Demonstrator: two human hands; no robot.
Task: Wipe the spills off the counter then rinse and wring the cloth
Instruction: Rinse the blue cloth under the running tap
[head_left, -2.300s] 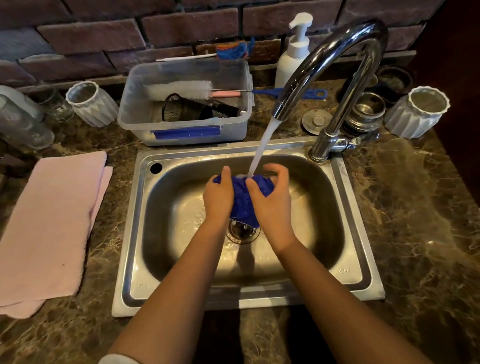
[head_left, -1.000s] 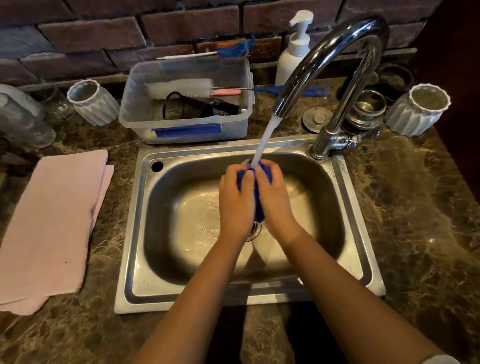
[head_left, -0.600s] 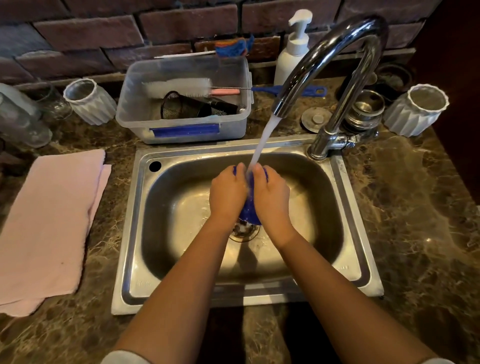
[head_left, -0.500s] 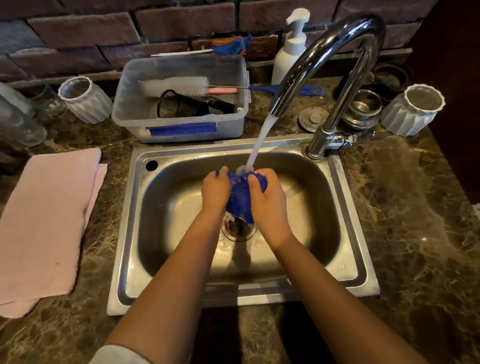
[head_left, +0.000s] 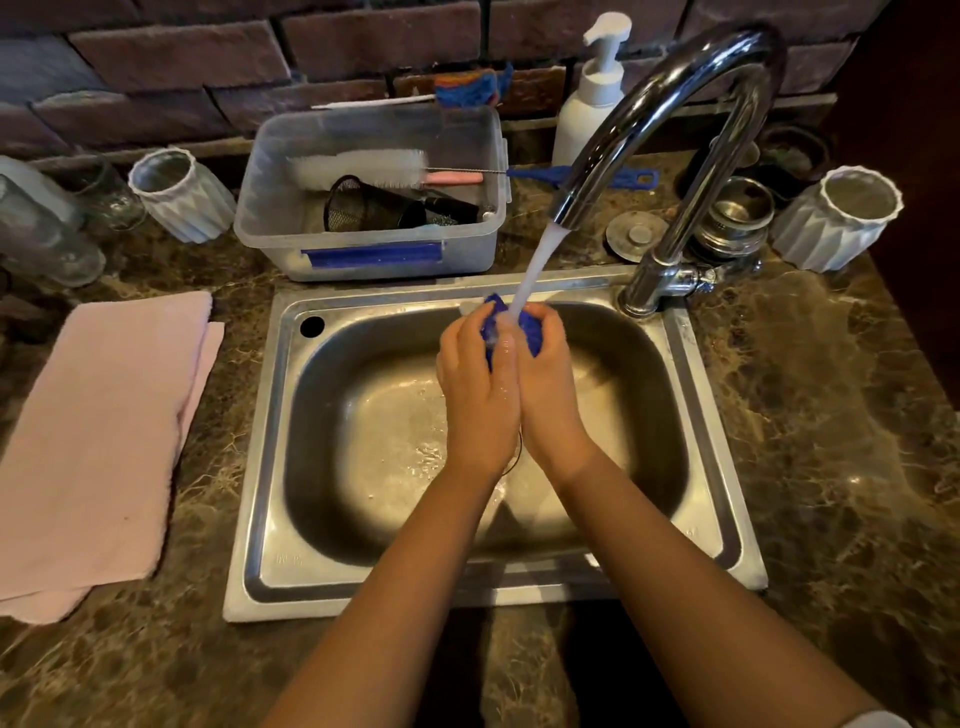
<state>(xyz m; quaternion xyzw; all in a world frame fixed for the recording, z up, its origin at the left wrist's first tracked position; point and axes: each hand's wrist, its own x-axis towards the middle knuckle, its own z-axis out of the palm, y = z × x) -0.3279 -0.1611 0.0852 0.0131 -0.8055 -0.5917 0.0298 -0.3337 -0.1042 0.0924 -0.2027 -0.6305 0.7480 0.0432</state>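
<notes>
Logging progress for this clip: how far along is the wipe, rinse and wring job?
Wiping looks finished. Rinsing is in hand: left hand and right hand press the blue cloth together under the faucet stream, over the sink. Wringing out remains.

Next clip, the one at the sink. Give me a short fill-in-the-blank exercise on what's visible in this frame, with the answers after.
1. Both hands squeeze a bunched cloth whose colour is ____.
2. Water from the faucet is ____, and the stream lands on the cloth.
3. On the counter left of the sink lies a folded towel coloured ____.
4. The bottle brush rests across a clear plastic ____.

Answers: blue; running; pink; tub
</notes>
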